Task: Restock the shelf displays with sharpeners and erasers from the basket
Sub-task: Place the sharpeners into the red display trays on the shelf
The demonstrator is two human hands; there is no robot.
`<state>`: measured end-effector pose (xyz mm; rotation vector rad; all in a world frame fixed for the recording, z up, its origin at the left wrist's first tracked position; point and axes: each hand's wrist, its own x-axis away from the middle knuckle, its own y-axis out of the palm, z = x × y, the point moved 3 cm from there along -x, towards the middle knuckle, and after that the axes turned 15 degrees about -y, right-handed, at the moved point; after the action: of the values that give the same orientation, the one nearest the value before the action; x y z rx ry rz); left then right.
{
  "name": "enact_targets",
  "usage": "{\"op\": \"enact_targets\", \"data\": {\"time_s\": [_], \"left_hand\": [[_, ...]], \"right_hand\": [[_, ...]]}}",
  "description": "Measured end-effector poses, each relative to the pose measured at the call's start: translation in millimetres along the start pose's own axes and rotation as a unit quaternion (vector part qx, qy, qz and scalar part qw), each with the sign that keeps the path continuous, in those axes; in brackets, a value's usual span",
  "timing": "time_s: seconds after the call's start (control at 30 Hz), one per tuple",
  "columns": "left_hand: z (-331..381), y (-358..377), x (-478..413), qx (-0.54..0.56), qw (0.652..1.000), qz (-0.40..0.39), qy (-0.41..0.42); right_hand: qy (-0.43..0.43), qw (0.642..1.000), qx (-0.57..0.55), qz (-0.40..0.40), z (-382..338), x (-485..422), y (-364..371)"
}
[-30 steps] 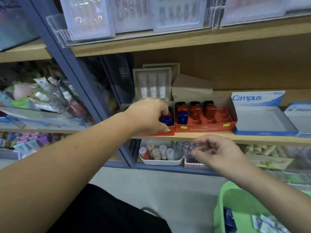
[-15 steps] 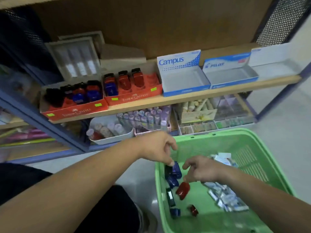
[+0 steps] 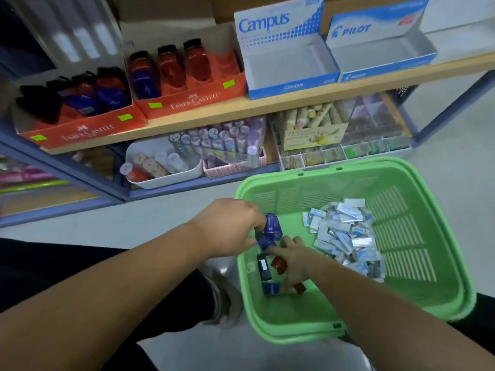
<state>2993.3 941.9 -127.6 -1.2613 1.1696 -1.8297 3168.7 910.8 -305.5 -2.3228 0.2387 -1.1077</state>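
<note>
A green basket sits on the floor below the shelf. At its left side lie several blue and red sharpeners, and a heap of wrapped erasers fills its far middle. My left hand grips a blue sharpener just above the basket's left wall. My right hand is down among the sharpeners, its fingers curled round a red sharpener. On the shelf stand two red Faber-Castell trays holding sharpeners, and an empty Campus box and Pilot box.
Below the shelf board sit a white tub of tubes, a pink tray of purple items and divided trays. A blue shelf post stands at the right. Grey floor lies around the basket.
Both hands left the shelf and came down into the basket. My left hand has picked up a blue sharpener; my right hand has closed on a red one.
</note>
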Motion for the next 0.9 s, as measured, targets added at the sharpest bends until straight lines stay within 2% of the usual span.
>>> {"op": "enact_targets", "data": {"time_s": [0.07, 0.2, 0.3, 0.53, 0.63, 0.77, 0.83, 0.9], "left_hand": [[5, 3, -2, 0.008, 1.0, -0.008, 0.015], [0, 5, -8, 0.015, 0.999, -0.02, 0.026], [-4, 6, -11, 0.025, 0.999, -0.015, 0.024], [9, 17, -10, -0.06, 0.996, 0.011, 0.057], [26, 26, -15, -0.043, 0.996, -0.048, 0.056], [48, 63, -50, -0.065, 0.988, -0.128, -0.06], [49, 87, -70, -0.008, 0.981, -0.134, -0.14], [47, 112, -82, 0.024, 0.97, -0.136, -0.198]], "right_hand": [[0.001, 1.0, 0.002, -0.008, 3, -1, 12], [0.045, 0.994, -0.08, -0.064, 11, 2, 21], [0.037, 0.993, -0.06, -0.092, 11, 3, 22], [0.055, 0.991, -0.07, -0.098, 14, 20, 15], [0.069, 0.991, -0.083, -0.08, 24, 33, -7], [0.088, 0.99, -0.099, -0.038, 33, 54, -55], [0.094, 0.978, -0.185, 0.014, 37, 62, -73], [0.092, 0.951, -0.28, 0.092, 44, 75, -82]]}}
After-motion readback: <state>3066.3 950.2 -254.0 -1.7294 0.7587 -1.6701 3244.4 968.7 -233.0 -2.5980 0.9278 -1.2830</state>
